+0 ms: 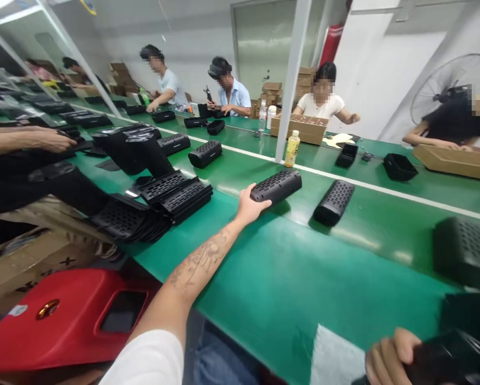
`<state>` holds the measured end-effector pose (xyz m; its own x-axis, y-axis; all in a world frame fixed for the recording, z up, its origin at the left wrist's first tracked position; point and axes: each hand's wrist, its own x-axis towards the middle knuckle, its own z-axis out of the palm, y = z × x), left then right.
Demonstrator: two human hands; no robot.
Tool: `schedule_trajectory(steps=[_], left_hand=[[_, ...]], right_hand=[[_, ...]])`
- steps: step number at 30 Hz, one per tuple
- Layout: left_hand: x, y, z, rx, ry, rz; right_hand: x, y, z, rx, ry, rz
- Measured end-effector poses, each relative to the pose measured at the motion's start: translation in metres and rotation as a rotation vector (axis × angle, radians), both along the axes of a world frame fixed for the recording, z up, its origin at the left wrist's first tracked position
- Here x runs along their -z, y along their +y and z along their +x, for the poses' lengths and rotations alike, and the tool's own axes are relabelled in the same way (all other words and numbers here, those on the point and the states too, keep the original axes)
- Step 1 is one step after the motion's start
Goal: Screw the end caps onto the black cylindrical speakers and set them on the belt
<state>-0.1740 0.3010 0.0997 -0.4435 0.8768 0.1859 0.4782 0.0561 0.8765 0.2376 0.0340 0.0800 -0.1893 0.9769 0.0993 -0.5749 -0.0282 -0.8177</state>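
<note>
My left hand (253,206) reaches out over the green bench, its thumb and fingers closed on the left end of a black perforated speaker-like housing (278,185). That housing is held slightly tilted at the conveyor's near side. Low in the right corner, my right hand (392,357) has its fingers curled round a dark glossy object (450,355), partly cut off and too blurred to name. A pale cloth (336,355) lies beside that hand. Another black housing (334,203) rests on the belt to the right, and a blurred one (466,251) is nearer me.
Stacked perforated black panels (184,195) lie to my left, near a co-worker's hands (55,140). A red stool (63,315) is below. Across the belt, several people sit by cardboard boxes (300,128), with a yellow drink bottle (292,148) beside a white post (294,80).
</note>
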Motion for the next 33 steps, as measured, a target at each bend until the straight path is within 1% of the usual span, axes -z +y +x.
schedule_trajectory(steps=[2,3,5,6,8,9,10,11,13,14,17,20,23,25,28,31,33], left_hand=[[0.008,-0.067,0.024,0.169,0.019,0.050],[0.014,-0.100,0.035,0.297,0.047,0.104],[0.030,-0.161,0.054,0.501,0.080,0.189],[0.040,-0.188,0.063,0.575,0.091,0.201],[0.060,-0.231,0.083,0.709,0.114,0.215],[0.068,-0.248,0.094,0.780,0.124,0.230],[0.075,-0.262,0.105,0.841,0.131,0.246],[0.080,-0.273,0.115,0.894,0.136,0.263],[0.085,-0.285,0.134,0.964,0.139,0.289],[0.086,-0.288,0.142,0.989,0.138,0.296],[0.090,-0.286,0.157,1.053,0.152,0.319],[0.098,-0.282,0.162,1.057,0.197,0.337],[0.105,-0.283,0.162,1.020,0.238,0.305],[0.108,-0.284,0.163,1.016,0.249,0.289],[0.110,-0.284,0.163,1.026,0.244,0.317],[0.111,-0.282,0.163,1.031,0.228,0.343],[0.111,-0.281,0.164,1.033,0.219,0.347]], right_hand=[[-0.014,-0.038,0.006,0.050,-0.059,0.003],[-0.022,-0.056,0.010,0.079,-0.109,0.012],[-0.038,-0.081,0.023,0.222,-0.190,0.101],[-0.044,-0.089,0.033,0.388,-0.221,0.162],[-0.055,-0.097,0.061,0.777,-0.282,0.302],[-0.061,-0.097,0.078,0.960,-0.313,0.366],[-0.067,-0.095,0.097,1.113,-0.342,0.421],[-0.073,-0.092,0.117,1.232,-0.367,0.457],[-0.084,-0.080,0.153,1.331,-0.402,0.466],[-0.089,-0.071,0.169,1.346,-0.404,0.465],[-0.096,-0.039,0.200,1.294,-0.441,0.448],[-0.092,-0.006,0.211,1.186,-0.479,0.418],[-0.082,0.013,0.212,1.055,-0.477,0.395],[-0.076,0.018,0.211,1.000,-0.479,0.389],[-0.073,0.016,0.208,0.982,-0.515,0.390],[-0.079,0.001,0.202,0.967,-0.533,0.398],[-0.087,-0.019,0.192,0.950,-0.516,0.418]])
